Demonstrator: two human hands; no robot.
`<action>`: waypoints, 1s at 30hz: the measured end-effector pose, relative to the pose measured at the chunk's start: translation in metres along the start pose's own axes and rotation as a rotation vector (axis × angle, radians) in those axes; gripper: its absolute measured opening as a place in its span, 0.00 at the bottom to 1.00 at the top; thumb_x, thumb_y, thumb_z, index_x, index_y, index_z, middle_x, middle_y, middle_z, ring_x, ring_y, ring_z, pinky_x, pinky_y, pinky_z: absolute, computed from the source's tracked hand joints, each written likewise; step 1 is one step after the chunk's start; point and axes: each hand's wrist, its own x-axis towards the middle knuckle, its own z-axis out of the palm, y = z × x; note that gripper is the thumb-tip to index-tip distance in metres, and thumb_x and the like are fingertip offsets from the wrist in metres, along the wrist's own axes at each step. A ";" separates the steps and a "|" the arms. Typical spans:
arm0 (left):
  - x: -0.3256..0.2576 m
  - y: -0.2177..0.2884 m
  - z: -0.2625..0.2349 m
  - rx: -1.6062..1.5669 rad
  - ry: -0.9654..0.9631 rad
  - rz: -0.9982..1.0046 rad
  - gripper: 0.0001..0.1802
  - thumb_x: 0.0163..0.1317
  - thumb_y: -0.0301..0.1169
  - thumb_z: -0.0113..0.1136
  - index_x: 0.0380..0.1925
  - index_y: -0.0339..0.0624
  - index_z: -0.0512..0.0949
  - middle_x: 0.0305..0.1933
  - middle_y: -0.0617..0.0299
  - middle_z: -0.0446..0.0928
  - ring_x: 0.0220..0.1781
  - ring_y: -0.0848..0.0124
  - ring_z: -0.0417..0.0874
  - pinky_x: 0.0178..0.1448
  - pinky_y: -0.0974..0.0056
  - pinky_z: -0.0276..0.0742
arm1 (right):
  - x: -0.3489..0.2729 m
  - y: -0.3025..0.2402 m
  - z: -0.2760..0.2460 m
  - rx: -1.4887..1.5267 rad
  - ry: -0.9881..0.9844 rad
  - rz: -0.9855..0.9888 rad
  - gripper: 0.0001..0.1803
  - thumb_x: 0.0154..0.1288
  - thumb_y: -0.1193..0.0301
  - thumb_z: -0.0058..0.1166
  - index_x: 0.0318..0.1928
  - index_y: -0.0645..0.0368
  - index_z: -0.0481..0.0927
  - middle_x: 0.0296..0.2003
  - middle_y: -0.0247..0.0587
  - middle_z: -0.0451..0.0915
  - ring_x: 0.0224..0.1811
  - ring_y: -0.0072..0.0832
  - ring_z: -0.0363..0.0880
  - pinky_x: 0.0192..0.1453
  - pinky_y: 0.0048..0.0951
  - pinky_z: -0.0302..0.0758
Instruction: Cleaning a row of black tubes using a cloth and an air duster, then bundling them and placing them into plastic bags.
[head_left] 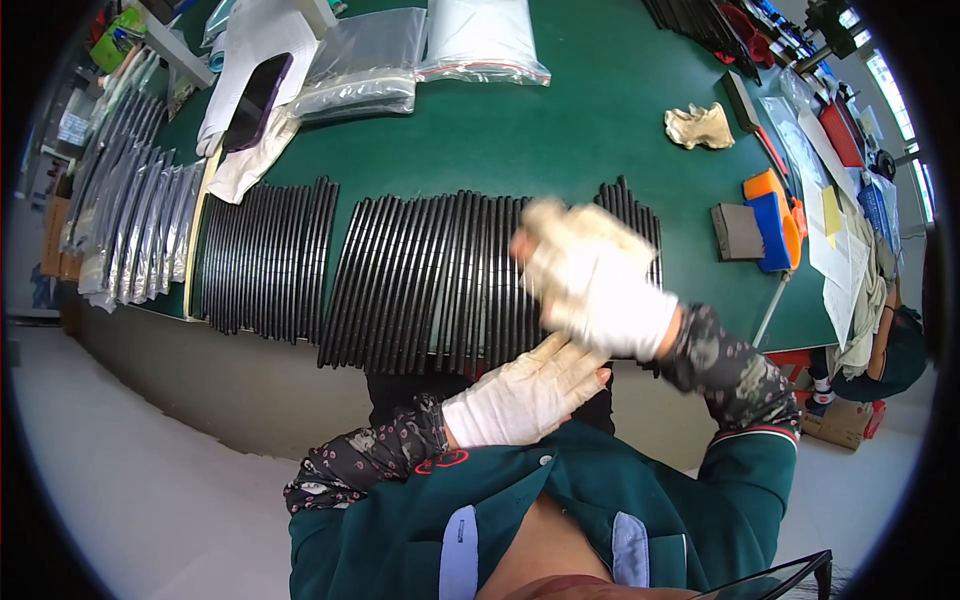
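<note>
Many thin black rods lie side by side across the near part of the green table, in a left row (265,262) and a longer middle row (425,280) with a narrow gap between them. More rods (641,215) show beyond my right hand. My left hand (528,393), in a white glove with bare fingertips, is at the table's near edge by the rod ends, its fingers stretched out. Over the right part of the rods is my right hand (598,272), also gloved and smeared by motion. Its fingers cannot be made out, and it hides the rods beneath.
Bagged rods (150,225) stand at the left behind a wooden strip. A phone (258,100) lies on papers, beside clear plastic bags (360,62). At the right are a loose glove (699,127), a grey block (737,232) and an orange-and-blue object (770,220). Another person (885,350) is at far right.
</note>
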 end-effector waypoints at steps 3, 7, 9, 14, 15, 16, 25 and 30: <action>-0.009 0.001 0.018 -0.276 -0.186 -0.090 0.36 0.44 0.37 0.65 0.56 0.40 0.67 0.61 0.53 0.65 0.63 0.58 0.68 0.63 0.57 0.67 | 0.004 -0.014 0.020 0.234 0.093 -0.351 0.32 0.54 0.54 0.49 0.60 0.53 0.70 0.60 0.49 0.66 0.57 0.42 0.70 0.60 0.42 0.66; 0.007 -0.001 -0.008 -0.005 0.017 0.048 0.38 0.44 0.37 0.64 0.58 0.40 0.65 0.59 0.55 0.67 0.55 0.58 0.74 0.56 0.55 0.72 | 0.038 0.021 0.024 0.075 0.174 -0.180 0.33 0.57 0.58 0.51 0.61 0.58 0.64 0.61 0.55 0.61 0.63 0.47 0.63 0.62 0.47 0.63; 0.000 0.000 -0.001 -0.148 -0.098 -0.014 0.34 0.49 0.37 0.59 0.57 0.39 0.66 0.61 0.53 0.67 0.60 0.58 0.71 0.61 0.57 0.67 | 0.041 0.009 0.024 0.215 0.160 -0.240 0.32 0.52 0.61 0.57 0.57 0.61 0.67 0.58 0.55 0.65 0.59 0.45 0.67 0.56 0.43 0.69; 0.002 0.003 0.003 -0.412 -0.361 -0.198 0.29 0.54 0.36 0.53 0.57 0.36 0.67 0.62 0.51 0.66 0.64 0.58 0.67 0.66 0.57 0.63 | 0.044 -0.003 0.027 0.171 0.016 -0.436 0.36 0.57 0.56 0.52 0.63 0.58 0.63 0.63 0.51 0.62 0.65 0.43 0.63 0.67 0.43 0.61; 0.005 0.001 -0.003 -0.193 -0.204 -0.062 0.29 0.54 0.36 0.52 0.57 0.36 0.67 0.62 0.51 0.67 0.63 0.58 0.69 0.65 0.58 0.64 | 0.053 0.011 0.024 0.123 0.140 -0.298 0.33 0.58 0.58 0.50 0.62 0.62 0.63 0.62 0.53 0.62 0.65 0.45 0.63 0.67 0.44 0.60; 0.007 -0.001 -0.007 0.027 -0.041 0.073 0.29 0.55 0.36 0.52 0.57 0.36 0.67 0.61 0.51 0.67 0.61 0.59 0.70 0.65 0.59 0.65 | 0.067 0.025 0.023 0.091 0.150 -0.129 0.32 0.58 0.61 0.50 0.61 0.62 0.63 0.61 0.55 0.62 0.64 0.47 0.63 0.66 0.46 0.60; 0.003 0.002 0.008 0.010 0.098 0.005 0.22 0.57 0.32 0.50 0.53 0.39 0.70 0.55 0.55 0.72 0.58 0.63 0.73 0.62 0.63 0.67 | 0.053 -0.002 0.032 0.110 0.162 -0.300 0.32 0.63 0.54 0.45 0.63 0.60 0.63 0.63 0.54 0.60 0.63 0.50 0.63 0.65 0.47 0.61; -0.001 0.002 0.012 -0.064 0.061 -0.027 0.20 0.59 0.31 0.51 0.52 0.39 0.71 0.57 0.53 0.72 0.57 0.61 0.74 0.62 0.62 0.67 | 0.053 -0.023 0.031 0.212 0.116 -0.293 0.38 0.56 0.54 0.51 0.64 0.59 0.59 0.63 0.58 0.59 0.65 0.54 0.59 0.67 0.48 0.58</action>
